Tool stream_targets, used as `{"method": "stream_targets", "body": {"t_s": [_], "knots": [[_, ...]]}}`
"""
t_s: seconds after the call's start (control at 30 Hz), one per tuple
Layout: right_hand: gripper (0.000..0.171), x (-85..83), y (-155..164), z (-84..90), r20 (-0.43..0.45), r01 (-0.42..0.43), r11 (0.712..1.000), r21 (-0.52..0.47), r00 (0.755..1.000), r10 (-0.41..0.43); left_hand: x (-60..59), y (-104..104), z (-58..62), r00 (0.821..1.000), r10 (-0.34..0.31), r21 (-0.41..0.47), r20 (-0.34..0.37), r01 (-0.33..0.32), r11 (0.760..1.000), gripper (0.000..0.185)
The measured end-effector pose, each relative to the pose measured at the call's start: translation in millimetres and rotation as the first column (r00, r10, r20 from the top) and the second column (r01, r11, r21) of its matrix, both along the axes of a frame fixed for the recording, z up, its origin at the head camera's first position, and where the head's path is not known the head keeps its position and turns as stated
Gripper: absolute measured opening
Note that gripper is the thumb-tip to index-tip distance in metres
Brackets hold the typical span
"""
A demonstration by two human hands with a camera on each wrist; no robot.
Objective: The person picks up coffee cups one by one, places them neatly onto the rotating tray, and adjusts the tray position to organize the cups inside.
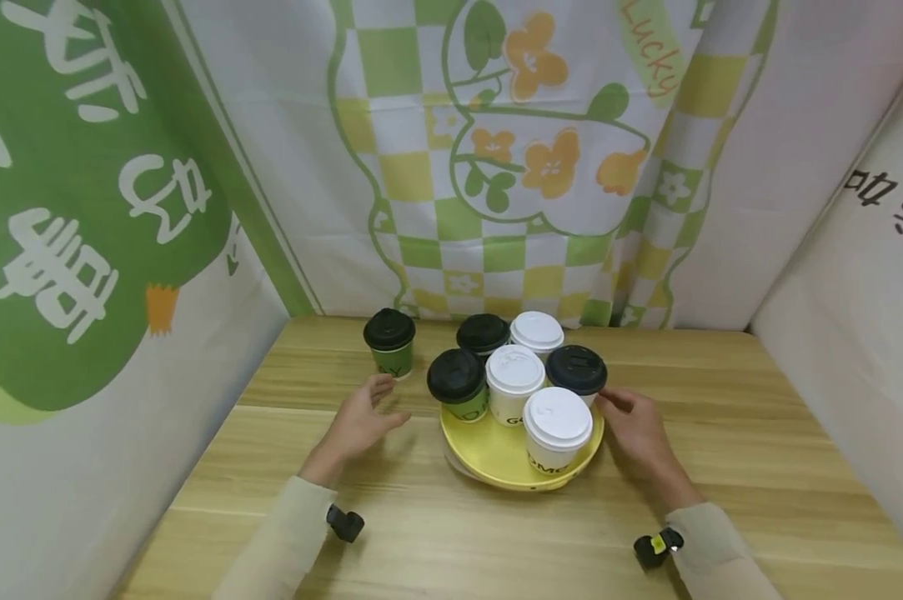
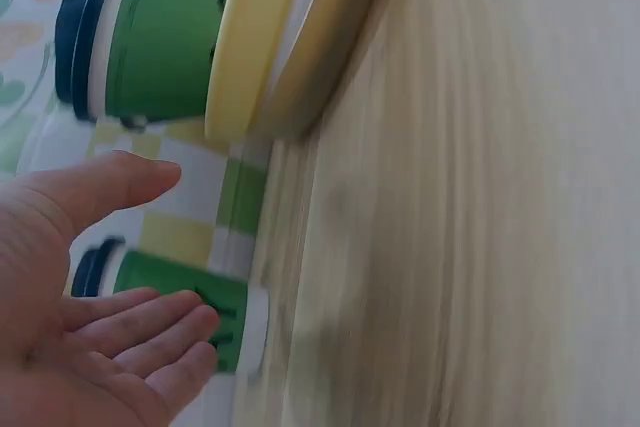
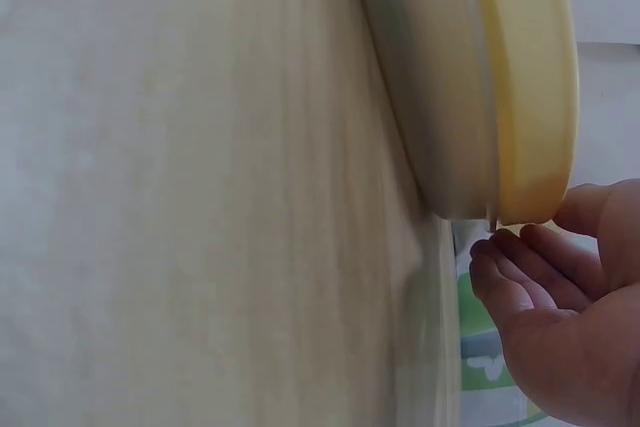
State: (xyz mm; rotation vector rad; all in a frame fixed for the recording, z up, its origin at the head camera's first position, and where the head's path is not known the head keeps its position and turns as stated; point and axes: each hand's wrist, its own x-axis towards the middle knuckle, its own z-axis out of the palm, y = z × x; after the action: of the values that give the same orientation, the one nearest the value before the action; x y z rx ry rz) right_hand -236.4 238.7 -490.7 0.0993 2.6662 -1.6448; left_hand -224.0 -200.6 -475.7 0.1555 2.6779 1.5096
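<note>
A round yellow tray (image 1: pixel 481 454) on a pale base (image 1: pixel 460 468) bears several lidded paper cups. Three have white lids, among them the front white cup (image 1: pixel 556 429); three have dark lids, such as the green cup (image 1: pixel 457 385) at the tray's left. Another green cup (image 1: pixel 391 343) with a black lid stands on the table left of the tray. My left hand (image 1: pixel 361 423) is close to this lone cup, palm turned inward, thumb apart from the fingers, holding nothing. At the tray's right edge, my right hand (image 1: pixel 637 427) has its thumb and relaxed fingertips right at the rim.
The wooden table (image 1: pixel 391 533) ends at a patterned curtain (image 1: pixel 496 250) behind the cups. Fabric walls with printed characters, such as the green and white left wall (image 1: pixel 83 250), enclose both sides. Each wrist wears a small black camera (image 1: pixel 344 523).
</note>
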Motion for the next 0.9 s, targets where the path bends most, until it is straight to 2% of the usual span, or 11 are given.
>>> {"method": "stream_targets", "body": {"t_s": [0.17,0.3,0.47,0.63,0.77,0.9], "knots": [[0.048,-5.4,2.8,2.5,-0.039,0.024,0.999,0.034,0.999,-0.023,-12.9,-21.8,-2.8,0.997,0.072,-0.023,0.037,-0.072,0.997,0.080],[0.047,-11.2,1.6,3.8,-0.047,0.037,0.998,0.045,0.998,-0.035,-30.5,-28.5,-7.8,0.993,0.116,-0.016,0.009,-0.116,0.993,0.087],[0.047,-15.5,1.2,2.1,-0.025,0.046,0.999,0.009,0.999,-0.046,-51.4,-25.0,-8.6,0.989,0.141,-0.032,-0.045,-0.143,0.989,0.093],[0.044,-16.4,1.2,-3.0,-0.038,0.052,0.999,0.009,0.998,-0.051,-68.3,-15.7,-9.9,0.985,0.149,0.047,-0.085,-0.146,0.988,0.095],[0.043,-15.5,-2.8,-4.7,-0.054,0.048,0.999,-0.008,0.997,-0.048,-78.5,-13.5,-13.6,0.978,0.181,0.093,-0.101,-0.172,0.981,0.098],[0.042,-15.9,-4.9,-5.4,-0.062,0.044,0.999,-0.018,0.997,-0.045,-83.6,-11.9,-15.7,0.972,0.204,0.122,-0.112,-0.190,0.974,0.095]]}}
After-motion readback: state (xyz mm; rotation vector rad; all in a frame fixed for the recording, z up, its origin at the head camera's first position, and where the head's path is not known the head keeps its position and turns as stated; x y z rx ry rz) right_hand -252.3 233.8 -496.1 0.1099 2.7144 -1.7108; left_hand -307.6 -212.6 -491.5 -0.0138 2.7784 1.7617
